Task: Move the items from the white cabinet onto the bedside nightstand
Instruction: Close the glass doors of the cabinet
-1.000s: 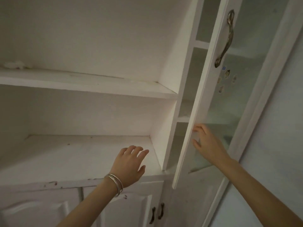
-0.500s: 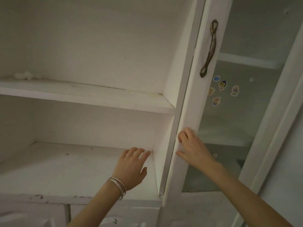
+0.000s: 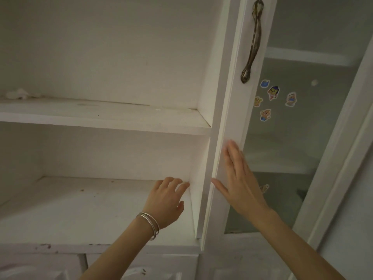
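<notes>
While the glass door (image 3: 236, 110) stood well ajar a second ago with the right hand (image 3: 240, 184) curled round its free edge, the head view now shows it swung flush against the cabinet upright. That hand lies flat on the door's white frame, fingers straight and together, thumb spread, pressing and gripping nothing. The bronze handle (image 3: 252, 41) is untouched above it. The left hand (image 3: 167, 199), two silver bangles (image 3: 150, 225) at the wrist, has barely shifted. It rests at the right inner corner of the lower shelf (image 3: 80, 209), fingers loosely bent, fingertips at the side wall, holding nothing. Items to move: none seen on the lower shelf, only specks and chipped paint along its front edge. The upper shelf (image 3: 101, 118) carries just a small crumpled white scrap (image 3: 17, 93) at far left, too small to identify. Behind the pane, past the cartoon stickers (image 3: 273, 92), the shelves look bare, though the glass is dim. The nightstand is out of view. Judgement: shutting the door with both hands free suggests the white cabinet has been cleared and this is the closing-up step. The transfer is likely at or near its end. The scrap may be worth a check before leaving
</notes>
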Demonstrator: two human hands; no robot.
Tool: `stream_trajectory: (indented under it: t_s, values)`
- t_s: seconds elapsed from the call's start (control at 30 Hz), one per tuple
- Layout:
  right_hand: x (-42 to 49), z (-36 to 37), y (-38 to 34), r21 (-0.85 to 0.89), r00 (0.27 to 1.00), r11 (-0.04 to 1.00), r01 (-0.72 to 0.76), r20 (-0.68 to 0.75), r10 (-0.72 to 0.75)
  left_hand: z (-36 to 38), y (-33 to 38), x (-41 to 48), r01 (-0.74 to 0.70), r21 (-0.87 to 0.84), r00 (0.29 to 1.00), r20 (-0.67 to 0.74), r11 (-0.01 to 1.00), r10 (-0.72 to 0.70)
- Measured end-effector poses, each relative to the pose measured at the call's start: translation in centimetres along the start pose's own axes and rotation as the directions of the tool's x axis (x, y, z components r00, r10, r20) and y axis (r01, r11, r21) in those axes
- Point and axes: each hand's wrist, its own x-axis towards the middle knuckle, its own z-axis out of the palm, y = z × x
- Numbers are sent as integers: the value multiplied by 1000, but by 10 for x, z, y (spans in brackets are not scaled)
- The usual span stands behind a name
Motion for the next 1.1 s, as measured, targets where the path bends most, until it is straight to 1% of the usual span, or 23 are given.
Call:
stream_trajectory:
  t_s: [0.1, 0.23, 0.37, 0.43, 0.57, 0.7, 0.8, 0.9, 1.03, 1.1]
  values:
    - [25, 2, -2, -67, 1000, 998, -13, 17, 15, 2, -2, 1, -10, 3, 1000, -16, 1000, 10]
    - [42, 18, 3, -160, 999, 987, -5, -52, -3, 9, -11, -3, -22, -5, 999, -37, 1000, 22]
    - [48, 40, 1, -129, 976, 991, -40, -220, 11, 16, -26, -6, -8, -2, 999, -34, 1000, 8]
    - [51, 47, 2, -111, 959, 993, -40, -282, 7, 19, -34, -4, -8, 3, 1000, -30, 1000, 8]
    - [55, 49, 3, -94, 944, 995, -27, -330, -6, 19, -43, 8, -19, 49, 998, -62, 999, 22]
    - [58, 53, 4, -107, 946, 994, -13, -323, -23, 19, -38, 20, -26, 56, 996, -80, 998, 31]
    - [65, 63, 7, -131, 951, 990, -44, -309, 1, 21, -37, 21, -30, 42, 997, -75, 999, 33]
    - [69, 64, 7, -143, 953, 989, -42, -302, -3, 17, -39, 23, -1, 48, 998, -62, 999, 4]
    - [66, 55, 3, -183, 975, 980, -74, -219, 32, 9, -32, 21, 10, 42, 1000, -25, 999, -9]
    - [64, 50, 3, -192, 986, 979, -65, -164, 33, 4, -30, 17, 14, 34, 999, -31, 999, -13]
